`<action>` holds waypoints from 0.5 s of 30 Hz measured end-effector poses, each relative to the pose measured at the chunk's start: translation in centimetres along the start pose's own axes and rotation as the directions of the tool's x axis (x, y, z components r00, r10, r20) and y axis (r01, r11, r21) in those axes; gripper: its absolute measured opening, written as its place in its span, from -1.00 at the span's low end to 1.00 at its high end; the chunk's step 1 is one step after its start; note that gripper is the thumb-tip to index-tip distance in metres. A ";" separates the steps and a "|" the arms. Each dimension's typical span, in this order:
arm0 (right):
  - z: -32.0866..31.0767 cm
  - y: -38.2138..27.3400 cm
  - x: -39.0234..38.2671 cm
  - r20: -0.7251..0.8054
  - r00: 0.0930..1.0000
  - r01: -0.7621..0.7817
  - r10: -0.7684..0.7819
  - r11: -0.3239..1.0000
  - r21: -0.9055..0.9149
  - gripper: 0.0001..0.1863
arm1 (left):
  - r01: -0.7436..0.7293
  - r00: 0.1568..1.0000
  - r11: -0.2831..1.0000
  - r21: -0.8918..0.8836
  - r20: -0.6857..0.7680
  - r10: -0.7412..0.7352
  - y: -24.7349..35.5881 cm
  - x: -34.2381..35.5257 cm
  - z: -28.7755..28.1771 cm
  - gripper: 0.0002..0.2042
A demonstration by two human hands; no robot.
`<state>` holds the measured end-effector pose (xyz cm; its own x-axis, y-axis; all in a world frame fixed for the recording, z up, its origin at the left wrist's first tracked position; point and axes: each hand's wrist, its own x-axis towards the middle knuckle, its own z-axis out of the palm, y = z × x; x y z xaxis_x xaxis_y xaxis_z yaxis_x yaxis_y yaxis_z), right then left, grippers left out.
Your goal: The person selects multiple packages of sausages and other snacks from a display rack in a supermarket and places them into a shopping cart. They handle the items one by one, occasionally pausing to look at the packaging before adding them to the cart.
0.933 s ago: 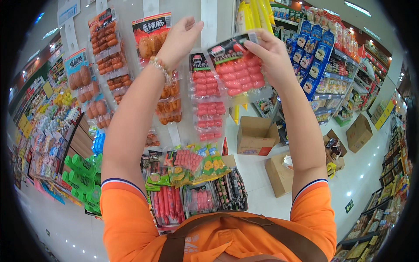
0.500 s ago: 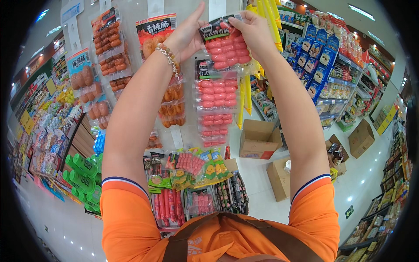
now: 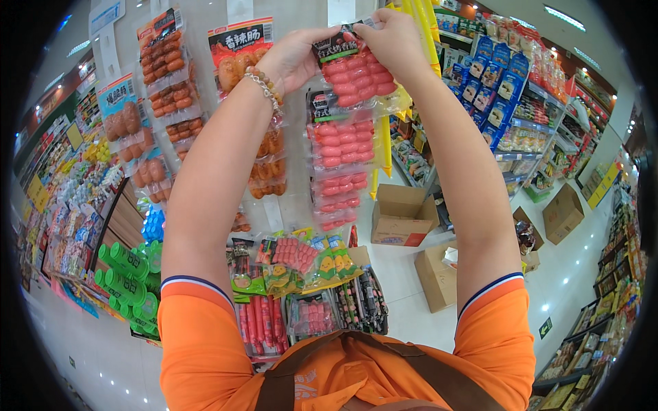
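Observation:
My right hand (image 3: 384, 38) pinches the top of a pink sausage pack (image 3: 358, 75) with a dark label, held against the hanging display. My left hand (image 3: 298, 51), wearing a beaded bracelet, grips at that pack's upper left corner, its fingertips partly hidden. Below hangs a column of similar pink packs (image 3: 340, 147). To the left, browner sausage packs (image 3: 164, 58) and red-topped packs (image 3: 236, 51) hang in columns, partly covered by my left arm. Yellow packages (image 3: 425, 27) hang just right of my right hand.
Below the display are heaped sausage and snack packs (image 3: 291, 267). Open cardboard boxes (image 3: 401, 209) sit on the right floor (image 3: 404, 322). Green cylindrical containers (image 3: 130, 281) stand at lower left. Stocked shelves (image 3: 514, 116) line the right side and far left.
Both hands have risen and come together at the pack's top. The pink pack has moved left and up, over the top of the hanging pink column.

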<state>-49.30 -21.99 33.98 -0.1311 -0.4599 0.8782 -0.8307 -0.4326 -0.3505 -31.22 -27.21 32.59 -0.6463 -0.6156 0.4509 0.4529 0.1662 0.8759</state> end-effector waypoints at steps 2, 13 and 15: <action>0.2 0.1 0.0 -0.060 0.994 0.088 -0.096 0.988 -0.130 -0.65 | 0.000 1.000 1.000 0.026 -0.003 0.000 0.0 0.0 -0.1 -0.79; 0.7 0.3 -0.2 0.050 0.998 0.049 -0.043 0.992 -0.120 -0.65 | -0.012 0.999 0.999 0.047 0.041 0.010 0.0 -0.4 -1.1 -0.80; 0.9 0.5 -0.4 0.063 0.995 0.084 -0.074 0.983 -0.163 -0.66 | 0.022 1.000 0.998 0.062 0.008 -0.022 0.0 -0.6 -1.0 -0.81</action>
<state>-49.20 -22.72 33.15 -0.0346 -0.4746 0.8795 -0.9159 -0.3370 -0.2179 -30.24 -27.65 32.17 -0.6613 -0.6128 0.4326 0.3996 0.2002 0.8946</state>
